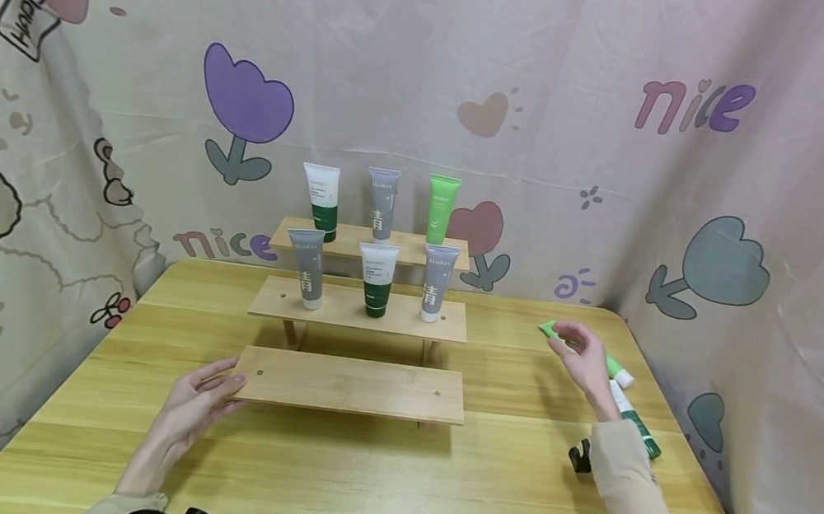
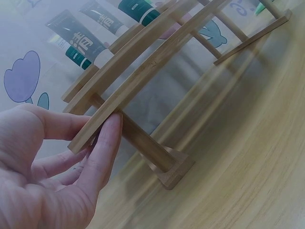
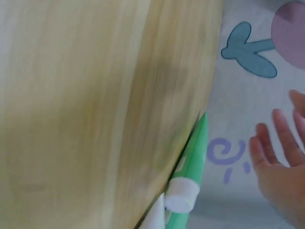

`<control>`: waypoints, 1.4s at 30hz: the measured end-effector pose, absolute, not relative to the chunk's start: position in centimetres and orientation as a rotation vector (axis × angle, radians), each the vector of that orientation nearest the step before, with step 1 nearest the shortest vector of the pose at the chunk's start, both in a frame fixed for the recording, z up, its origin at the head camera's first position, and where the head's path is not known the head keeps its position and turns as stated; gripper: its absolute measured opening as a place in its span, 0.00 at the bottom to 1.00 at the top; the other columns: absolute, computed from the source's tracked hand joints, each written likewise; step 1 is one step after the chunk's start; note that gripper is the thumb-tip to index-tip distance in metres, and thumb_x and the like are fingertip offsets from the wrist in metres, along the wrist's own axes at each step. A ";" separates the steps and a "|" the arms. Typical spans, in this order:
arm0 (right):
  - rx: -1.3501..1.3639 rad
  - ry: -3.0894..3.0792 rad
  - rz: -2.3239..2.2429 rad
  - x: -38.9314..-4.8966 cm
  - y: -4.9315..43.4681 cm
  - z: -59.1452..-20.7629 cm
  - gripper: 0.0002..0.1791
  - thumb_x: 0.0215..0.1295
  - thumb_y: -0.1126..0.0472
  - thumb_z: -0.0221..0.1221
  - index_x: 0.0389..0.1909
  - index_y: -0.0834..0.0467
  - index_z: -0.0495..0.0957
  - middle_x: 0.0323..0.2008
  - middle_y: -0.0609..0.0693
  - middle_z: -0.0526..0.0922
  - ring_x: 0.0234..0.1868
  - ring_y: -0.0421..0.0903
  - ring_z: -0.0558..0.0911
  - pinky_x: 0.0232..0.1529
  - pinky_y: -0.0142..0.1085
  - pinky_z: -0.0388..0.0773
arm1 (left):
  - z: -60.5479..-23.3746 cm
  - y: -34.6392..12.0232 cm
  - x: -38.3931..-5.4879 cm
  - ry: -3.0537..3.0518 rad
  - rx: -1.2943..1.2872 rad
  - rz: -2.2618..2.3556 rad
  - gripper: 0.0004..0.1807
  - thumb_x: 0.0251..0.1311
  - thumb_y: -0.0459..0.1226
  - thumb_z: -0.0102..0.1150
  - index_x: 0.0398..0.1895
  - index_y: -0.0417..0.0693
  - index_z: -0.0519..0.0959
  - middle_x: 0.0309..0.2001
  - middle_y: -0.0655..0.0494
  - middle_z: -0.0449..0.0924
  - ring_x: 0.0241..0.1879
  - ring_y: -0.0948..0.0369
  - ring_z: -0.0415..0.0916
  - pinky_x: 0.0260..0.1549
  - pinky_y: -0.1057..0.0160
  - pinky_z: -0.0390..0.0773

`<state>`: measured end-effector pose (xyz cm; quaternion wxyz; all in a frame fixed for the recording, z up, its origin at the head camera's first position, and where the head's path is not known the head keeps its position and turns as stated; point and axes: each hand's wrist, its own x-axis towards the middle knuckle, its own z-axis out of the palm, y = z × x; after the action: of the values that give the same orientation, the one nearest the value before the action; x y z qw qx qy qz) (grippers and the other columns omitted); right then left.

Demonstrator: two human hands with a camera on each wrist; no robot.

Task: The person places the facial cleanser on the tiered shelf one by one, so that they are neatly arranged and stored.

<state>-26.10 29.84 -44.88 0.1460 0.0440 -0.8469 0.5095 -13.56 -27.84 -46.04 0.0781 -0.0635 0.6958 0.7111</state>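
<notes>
My left hand (image 1: 193,401) pinches the left end of the lowest step of a wooden tiered display stand (image 1: 351,385), thumb and fingers on either side of the board (image 2: 102,117). My right hand (image 1: 584,365) hovers over the table's right side with loosely bent fingers and nothing in it. Below it lies a green tube (image 1: 617,370) with a white cap, partly hidden by the hand; the right wrist view shows this green tube (image 3: 193,152) apart from the fingers. Nearer me lies a white and dark-green tube (image 1: 643,428), partly behind the sleeve.
On the middle step stand a grey tube (image 1: 309,270), a white-and-green tube (image 1: 378,274) and another grey tube (image 1: 436,280). The top step bears a white-and-green tube (image 1: 323,199), a grey tube (image 1: 383,205) and a green tube (image 1: 442,209). A printed curtain (image 1: 416,59) hangs behind the table (image 1: 331,481).
</notes>
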 end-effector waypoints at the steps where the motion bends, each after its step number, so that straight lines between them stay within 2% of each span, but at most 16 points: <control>1: 0.115 -2.477 1.443 -26.0 30.2 -45.0 0.20 0.69 0.68 0.62 0.58 0.73 0.74 0.59 0.71 0.78 0.56 0.46 0.81 0.67 0.36 0.79 | -46.0 -27.9 -13.6 2.083 -0.192 2.130 0.40 0.73 0.33 0.55 0.78 0.30 0.45 0.47 0.67 0.75 0.46 0.74 0.79 0.52 0.70 0.87; 5: 0.094 -2.612 1.383 -25.6 31.2 -45.1 0.24 0.71 0.65 0.59 0.63 0.73 0.70 0.64 0.73 0.71 0.67 0.66 0.71 0.76 0.58 0.64 | -46.0 -27.9 -13.6 2.076 -0.203 2.140 0.40 0.73 0.33 0.55 0.78 0.30 0.45 0.46 0.67 0.76 0.45 0.74 0.79 0.51 0.71 0.87; 11: 0.039 -2.764 1.307 -25.3 32.2 -45.3 0.28 0.71 0.65 0.59 0.67 0.73 0.65 0.71 0.74 0.62 0.74 0.71 0.59 0.78 0.66 0.53 | -45.9 -27.9 -13.6 2.068 -0.208 2.145 0.41 0.72 0.33 0.55 0.78 0.30 0.45 0.46 0.66 0.76 0.44 0.72 0.80 0.50 0.71 0.87; 20: 0.013 -2.909 1.162 -25.3 32.8 -45.8 0.31 0.72 0.60 0.58 0.69 0.71 0.64 0.71 0.76 0.59 0.73 0.74 0.56 0.77 0.68 0.54 | -45.9 -27.8 -13.7 2.059 -0.199 2.152 0.40 0.73 0.33 0.55 0.78 0.30 0.44 0.46 0.66 0.76 0.44 0.73 0.80 0.50 0.71 0.87; 26: -0.003 -2.947 1.150 -25.2 32.9 -45.9 0.32 0.73 0.59 0.57 0.70 0.72 0.62 0.72 0.76 0.57 0.73 0.76 0.55 0.76 0.69 0.53 | -46.0 -27.8 -13.7 2.052 -0.196 2.159 0.40 0.73 0.33 0.55 0.78 0.31 0.45 0.45 0.67 0.77 0.44 0.72 0.81 0.49 0.71 0.87; 34: -0.040 -2.999 1.118 -25.4 32.9 -45.8 0.33 0.73 0.59 0.57 0.70 0.73 0.60 0.70 0.80 0.56 0.71 0.78 0.57 0.75 0.69 0.57 | -46.0 -27.9 -13.7 2.054 -0.197 2.153 0.40 0.73 0.34 0.54 0.78 0.30 0.44 0.45 0.67 0.77 0.43 0.72 0.81 0.49 0.71 0.87; 42: -0.073 -3.018 1.124 -25.5 33.1 -45.8 0.34 0.73 0.58 0.57 0.71 0.74 0.59 0.72 0.78 0.55 0.73 0.76 0.55 0.76 0.69 0.54 | -46.1 -27.9 -13.7 2.044 -0.198 2.165 0.40 0.73 0.33 0.54 0.78 0.30 0.44 0.44 0.66 0.77 0.42 0.71 0.81 0.49 0.71 0.87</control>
<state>-25.51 33.07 -45.79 -0.0400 -0.0227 -0.9361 0.3486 -13.74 -27.86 -46.09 0.0788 -0.0662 0.6827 0.7234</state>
